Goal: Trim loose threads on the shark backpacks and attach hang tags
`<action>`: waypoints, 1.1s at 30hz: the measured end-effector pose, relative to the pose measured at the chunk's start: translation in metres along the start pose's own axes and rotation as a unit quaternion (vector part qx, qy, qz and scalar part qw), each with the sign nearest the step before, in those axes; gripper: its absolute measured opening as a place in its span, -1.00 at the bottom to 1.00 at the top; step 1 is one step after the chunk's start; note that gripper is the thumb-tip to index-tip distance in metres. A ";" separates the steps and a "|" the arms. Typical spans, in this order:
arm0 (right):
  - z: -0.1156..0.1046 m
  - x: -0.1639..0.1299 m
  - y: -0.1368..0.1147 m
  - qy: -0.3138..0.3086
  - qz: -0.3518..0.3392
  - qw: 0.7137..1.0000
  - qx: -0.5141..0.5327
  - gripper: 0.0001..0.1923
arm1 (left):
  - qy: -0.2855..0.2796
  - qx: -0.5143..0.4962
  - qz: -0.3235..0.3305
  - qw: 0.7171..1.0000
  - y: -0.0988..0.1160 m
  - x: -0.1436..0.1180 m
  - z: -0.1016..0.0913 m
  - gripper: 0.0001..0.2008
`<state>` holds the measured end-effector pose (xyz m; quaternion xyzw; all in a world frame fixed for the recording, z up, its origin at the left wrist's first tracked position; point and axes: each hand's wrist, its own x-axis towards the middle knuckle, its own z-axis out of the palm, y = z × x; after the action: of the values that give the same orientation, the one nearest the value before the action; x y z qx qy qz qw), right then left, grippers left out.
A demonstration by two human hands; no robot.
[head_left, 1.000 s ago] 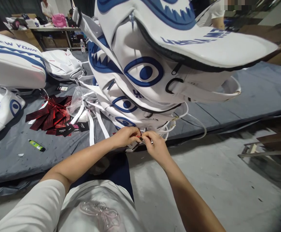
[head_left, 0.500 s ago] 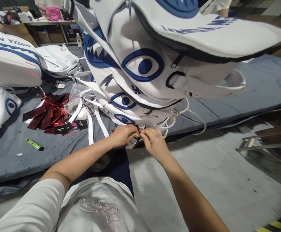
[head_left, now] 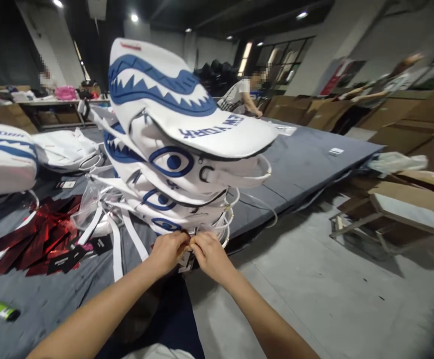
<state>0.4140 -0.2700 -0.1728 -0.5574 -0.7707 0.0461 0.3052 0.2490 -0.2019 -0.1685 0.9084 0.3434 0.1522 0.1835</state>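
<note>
A stack of white bags (head_left: 172,164) with blue eyes and shark teeth stands at the near edge of a grey padded table (head_left: 314,154). My left hand (head_left: 168,252) and my right hand (head_left: 209,254) meet at the foot of the stack, fingertips pinched together on a small red string with a hang tag (head_left: 184,259) below them. White straps (head_left: 117,244) trail from the stack to the left of my left hand.
Red foil tags (head_left: 33,239) and black cards lie at the left, with a green lighter (head_left: 0,309) near the table edge. More white bags (head_left: 3,154) sit at far left. People work at the back. Cardboard and a metal frame (head_left: 381,219) stand to the right.
The view has tilted up and pulled back, showing the room behind. Both hands stay pinched together at the bottom of the stack.
</note>
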 end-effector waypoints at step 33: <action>0.014 -0.004 -0.003 0.152 0.123 0.929 0.315 -0.95 | -0.017 -0.113 -0.058 0.992 0.016 -0.004 -0.004 -0.82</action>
<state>0.4051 -0.2710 -0.1846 -0.5237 -0.5862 0.2385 0.5702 0.2534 -0.2149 -0.1591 0.8629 0.3726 0.1637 0.2997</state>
